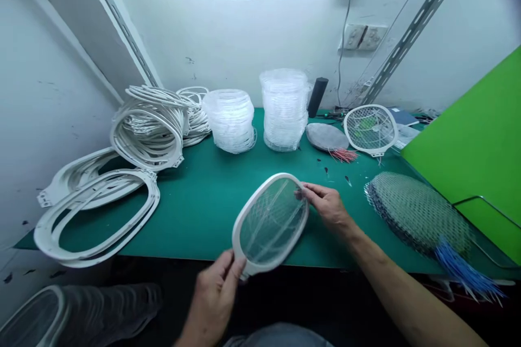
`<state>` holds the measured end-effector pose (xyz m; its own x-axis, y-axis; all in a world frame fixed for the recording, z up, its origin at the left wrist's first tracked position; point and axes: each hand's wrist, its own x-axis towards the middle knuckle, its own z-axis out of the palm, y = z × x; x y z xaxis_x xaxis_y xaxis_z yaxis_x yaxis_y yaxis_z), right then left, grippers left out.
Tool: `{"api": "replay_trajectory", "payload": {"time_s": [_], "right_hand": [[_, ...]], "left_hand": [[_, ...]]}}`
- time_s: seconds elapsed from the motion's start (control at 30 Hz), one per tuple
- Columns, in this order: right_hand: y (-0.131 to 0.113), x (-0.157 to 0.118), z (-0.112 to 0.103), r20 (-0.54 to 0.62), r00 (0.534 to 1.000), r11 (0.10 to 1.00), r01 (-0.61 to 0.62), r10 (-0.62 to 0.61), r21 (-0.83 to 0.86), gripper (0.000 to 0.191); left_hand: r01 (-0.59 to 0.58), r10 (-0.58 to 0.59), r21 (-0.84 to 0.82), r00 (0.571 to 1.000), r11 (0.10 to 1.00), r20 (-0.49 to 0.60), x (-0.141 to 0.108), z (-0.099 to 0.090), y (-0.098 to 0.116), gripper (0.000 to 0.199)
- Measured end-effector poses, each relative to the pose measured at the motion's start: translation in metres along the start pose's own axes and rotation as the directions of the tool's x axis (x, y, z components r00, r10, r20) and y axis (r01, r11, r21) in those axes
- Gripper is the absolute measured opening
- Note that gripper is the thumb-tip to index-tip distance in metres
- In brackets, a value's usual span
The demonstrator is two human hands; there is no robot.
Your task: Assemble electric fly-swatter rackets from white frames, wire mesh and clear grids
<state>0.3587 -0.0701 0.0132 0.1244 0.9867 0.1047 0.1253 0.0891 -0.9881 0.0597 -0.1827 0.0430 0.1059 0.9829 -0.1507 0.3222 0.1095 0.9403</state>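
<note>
Between my two hands is a white oval racket head [272,223] with fine mesh across its frame, like that of a mosquito swatter. It is tilted above the front edge of the green table. My left hand [217,287] grips the lower left of the rim near its narrow neck, thumb on top. On the upper right rim, my right hand [325,205] pinches the frame, its fingertips partly seen through the mesh. To the right lies a stack of round metal mesh sheets [415,211] with blue wires [468,271].
White oval frames [146,130] pile up at the left, with loose frames [97,217] before them. Two clear plastic ring stacks [230,119] stand at the back. Grey mesh discs [325,135] with red wires and a meshed frame [371,129] lie right. A green panel [480,157] borders the table.
</note>
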Motion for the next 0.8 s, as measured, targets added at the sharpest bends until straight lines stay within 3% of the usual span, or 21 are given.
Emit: {"api": "replay_trajectory", "payload": {"time_s": [0.07, 0.17, 0.3, 0.4, 0.5, 0.6, 0.7, 0.8], "right_hand": [[-0.016, 0.007, -0.004, 0.126, 0.992, 0.998, 0.011, -0.018, 0.055, 0.043], [-0.04, 0.019, -0.002, 0.204, 0.957, 0.978, 0.21, -0.204, -0.007, 0.044], [-0.055, 0.023, 0.012, 0.273, 0.863, 0.877, 0.467, -0.424, -0.115, 0.032], [-0.058, 0.016, 0.019, 0.295, 0.808, 0.808, 0.567, -0.509, -0.159, 0.024], [-0.064, 0.005, 0.023, 0.314, 0.758, 0.744, 0.64, -0.571, -0.192, 0.023], [-0.074, -0.003, 0.029, 0.334, 0.716, 0.69, 0.691, -0.613, -0.215, 0.024], [-0.082, -0.007, 0.038, 0.375, 0.694, 0.679, 0.707, -0.614, -0.197, 0.024], [-0.085, -0.008, 0.046, 0.382, 0.703, 0.696, 0.694, -0.6, -0.184, 0.026]], "left_hand": [[-0.201, 0.203, 0.24, 0.979, 0.95, 0.016, 0.016, -0.038, 0.016, 0.032], [-0.409, 0.395, 0.418, 0.91, 0.811, 0.123, 0.045, -0.083, 0.035, 0.027], [-0.497, 0.467, 0.539, 0.86, 0.68, 0.205, 0.071, -0.104, 0.044, 0.026], [-0.553, 0.572, 0.593, 0.8, 0.586, 0.18, 0.077, -0.096, 0.049, 0.028], [-0.647, 0.688, 0.555, 0.705, 0.523, 0.174, 0.078, -0.074, 0.062, 0.035], [-0.731, 0.752, 0.519, 0.618, 0.444, 0.227, 0.082, -0.05, 0.076, 0.03], [-0.749, 0.774, 0.538, 0.581, 0.388, 0.251, 0.088, -0.037, 0.082, 0.022], [-0.75, 0.782, 0.565, 0.562, 0.343, 0.271, 0.095, -0.034, 0.085, 0.02]]}}
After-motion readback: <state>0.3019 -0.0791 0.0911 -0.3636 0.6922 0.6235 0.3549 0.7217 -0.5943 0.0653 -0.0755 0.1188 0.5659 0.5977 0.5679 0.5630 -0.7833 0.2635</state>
